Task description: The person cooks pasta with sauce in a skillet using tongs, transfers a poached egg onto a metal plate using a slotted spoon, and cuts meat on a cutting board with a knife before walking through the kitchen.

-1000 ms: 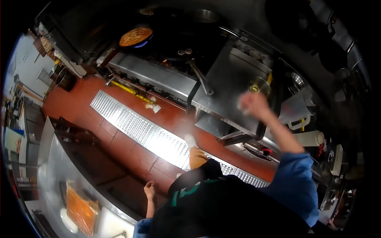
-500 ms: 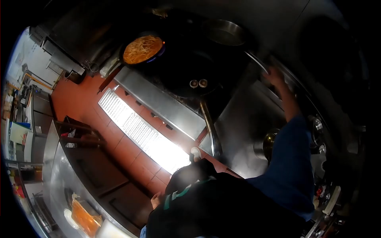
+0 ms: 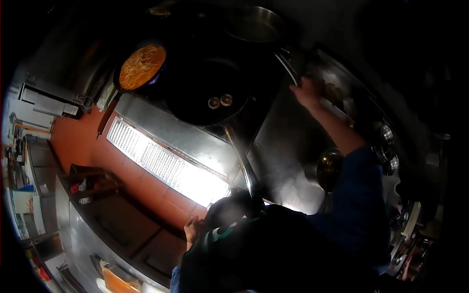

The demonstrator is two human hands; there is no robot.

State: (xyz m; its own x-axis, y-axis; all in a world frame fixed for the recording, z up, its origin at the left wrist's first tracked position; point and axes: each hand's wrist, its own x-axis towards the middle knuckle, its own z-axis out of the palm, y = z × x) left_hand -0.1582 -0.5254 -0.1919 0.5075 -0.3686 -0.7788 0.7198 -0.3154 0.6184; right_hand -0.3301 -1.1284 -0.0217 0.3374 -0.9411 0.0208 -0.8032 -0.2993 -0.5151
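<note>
My right hand (image 3: 309,93) is closed round the end of the metal handle of a wide steel pan (image 3: 255,24) at the back of the stove. Low at my left side, my left hand (image 3: 193,228) has its fingers curled, and what it holds, if anything, cannot be made out. A dark frying pan (image 3: 195,105) with two small round pieces (image 3: 220,101) in it sits in front, its metal handle pointing toward me. Farther left, a pan of orange sauce with pale strands (image 3: 142,67) stands over a blue flame.
A metal pot with yellowish liquid (image 3: 328,168) stands on the steel surface by my right arm. Metal bowls (image 3: 386,139) are at the right. Behind the red floor (image 3: 80,132), a steel counter (image 3: 88,234) holds an orange wrapped item (image 3: 117,282).
My right hand has gone from above the steel surface near the pot to the steel pan's handle. The view has shifted toward the stove. My left hand stays low.
</note>
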